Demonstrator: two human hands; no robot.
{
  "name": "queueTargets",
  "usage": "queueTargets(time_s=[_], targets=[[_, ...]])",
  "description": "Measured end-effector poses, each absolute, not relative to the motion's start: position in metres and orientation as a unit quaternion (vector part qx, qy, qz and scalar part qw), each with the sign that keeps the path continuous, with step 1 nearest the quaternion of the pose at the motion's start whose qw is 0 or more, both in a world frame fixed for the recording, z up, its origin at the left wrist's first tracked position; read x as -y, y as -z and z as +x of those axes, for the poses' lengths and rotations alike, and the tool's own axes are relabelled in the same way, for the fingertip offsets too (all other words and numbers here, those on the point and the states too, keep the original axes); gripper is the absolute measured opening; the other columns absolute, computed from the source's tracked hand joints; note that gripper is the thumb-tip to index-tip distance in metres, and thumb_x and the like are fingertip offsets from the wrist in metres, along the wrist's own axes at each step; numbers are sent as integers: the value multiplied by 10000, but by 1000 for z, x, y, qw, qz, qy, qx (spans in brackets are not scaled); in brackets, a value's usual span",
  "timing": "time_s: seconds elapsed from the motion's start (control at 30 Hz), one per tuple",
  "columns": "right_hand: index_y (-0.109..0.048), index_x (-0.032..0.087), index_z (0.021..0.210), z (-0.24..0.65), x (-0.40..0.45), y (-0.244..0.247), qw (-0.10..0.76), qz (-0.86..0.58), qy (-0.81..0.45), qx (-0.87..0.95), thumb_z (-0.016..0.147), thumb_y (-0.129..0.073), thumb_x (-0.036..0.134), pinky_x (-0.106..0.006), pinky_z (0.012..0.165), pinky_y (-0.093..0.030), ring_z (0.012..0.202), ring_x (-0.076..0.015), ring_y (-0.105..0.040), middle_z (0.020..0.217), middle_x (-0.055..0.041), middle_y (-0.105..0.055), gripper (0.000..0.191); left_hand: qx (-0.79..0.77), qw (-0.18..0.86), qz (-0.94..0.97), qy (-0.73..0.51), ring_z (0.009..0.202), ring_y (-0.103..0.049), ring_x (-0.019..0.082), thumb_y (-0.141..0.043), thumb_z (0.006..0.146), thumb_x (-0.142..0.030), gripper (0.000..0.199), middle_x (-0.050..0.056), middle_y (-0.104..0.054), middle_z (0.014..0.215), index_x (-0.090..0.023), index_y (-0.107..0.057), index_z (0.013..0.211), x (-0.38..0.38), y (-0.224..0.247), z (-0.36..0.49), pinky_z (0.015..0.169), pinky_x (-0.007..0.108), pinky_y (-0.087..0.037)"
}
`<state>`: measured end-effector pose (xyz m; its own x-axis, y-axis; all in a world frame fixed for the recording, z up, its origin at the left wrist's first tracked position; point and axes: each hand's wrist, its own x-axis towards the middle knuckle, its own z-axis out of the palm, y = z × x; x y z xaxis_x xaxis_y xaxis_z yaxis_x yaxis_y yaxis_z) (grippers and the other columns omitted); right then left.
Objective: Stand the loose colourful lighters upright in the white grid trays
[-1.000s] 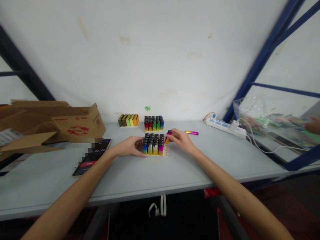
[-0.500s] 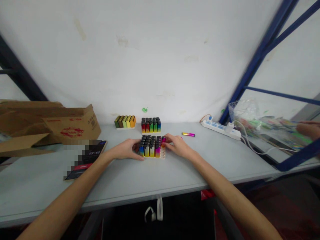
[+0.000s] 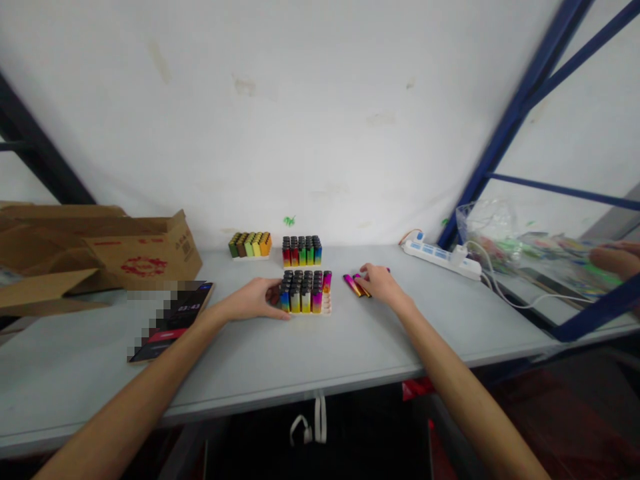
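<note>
In the head view, several upright lighters (image 3: 306,293) in blue, clear, yellow and pink fill most of a white tray (image 3: 327,309). My left hand (image 3: 255,299) is curved around the tray's left side, thumb along the front, gripping the lighters at that end. One pink lighter (image 3: 327,280) stands at the back of the tray's right-hand column, with bare slots in front of it. To the right, my right hand (image 3: 383,285) has its fingers closed on a pink-and-yellow lighter (image 3: 362,285) lying on the table. Another loose lighter (image 3: 351,285) lies just left of it; a further one is partly hidden behind the hand.
Two more filled lighter trays, one yellow-green (image 3: 250,245) and one red-green-blue (image 3: 302,251), stand by the wall. A cardboard box (image 3: 145,257) and a phone (image 3: 183,313) are at left. At right lie a power strip (image 3: 443,259) and a blue frame post (image 3: 515,127); another person's hand (image 3: 617,259) shows beyond.
My right hand has left the tray and moved right to the loose lighters. The pink lighter it held now stands in the back of the right column. My left hand stays put.
</note>
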<state>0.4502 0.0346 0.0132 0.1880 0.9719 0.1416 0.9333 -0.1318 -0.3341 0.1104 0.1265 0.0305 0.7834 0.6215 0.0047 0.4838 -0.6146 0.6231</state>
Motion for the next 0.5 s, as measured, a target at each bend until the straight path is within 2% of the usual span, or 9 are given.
queueTargets(time_s=[0.1, 0.17, 0.23, 0.37, 0.43, 0.5], targets=[[-702, 148, 988, 451, -36, -15, 185, -745, -71, 637, 919, -650, 227, -319, 824, -498, 934, -271, -724, 950, -157, -773, 117, -313, 292, 898, -102, 694, -544, 193, -812, 616, -681, 644, -9, -605, 766, -170, -656, 975, -126, -31, 112, 594, 281, -388], [-681, 164, 896, 452, -38, -15, 198, -741, -59, 639, 935, -627, 227, -316, 821, -503, 936, -264, -726, 939, -158, -766, 91, -317, 286, 899, -97, 686, -541, 190, -805, 626, -683, 646, -16, -592, 758, -169, -653, 986, -125, -32, 112, 592, 280, -385], [-639, 170, 923, 452, -41, -13, 248, -728, -72, 635, 984, -569, 276, -311, 795, -517, 878, -230, -732, 968, -147, -753, 141, -318, 284, 899, -95, 678, -534, 185, -805, 625, -680, 642, -21, -583, 750, -168, -651, 979, -125, -32, 112, 589, 278, -380], [-499, 215, 1056, 443, -44, -10, 456, -599, -235, 615, 1000, -505, 499, -290, 615, -534, 622, -142, -678, 957, -56, -712, 290, -315, 282, 901, -97, 692, -537, 185, -806, 628, -665, 624, -22, -579, 755, -170, -651, 976, -126, -30, 112, 595, 270, -382], [-462, 241, 1058, 434, -43, -13, 522, -515, -302, 610, 944, -529, 624, -260, 543, -490, 556, -115, -601, 860, 1, -678, 404, -312, 285, 901, -101, 698, -540, 186, -809, 632, -656, 628, -21, -584, 765, -170, -656, 999, -127, -29, 112, 598, 269, -387], [-463, 254, 1046, 425, -41, -18, 554, -469, -342, 597, 888, -567, 686, -229, 482, -399, 491, -95, -476, 697, 69, -570, 472, -310, 291, 899, -104, 692, -536, 182, -813, 636, -649, 632, -22, -583, 767, -167, -656, 1014, -127, -28, 111, 595, 268, -387]])
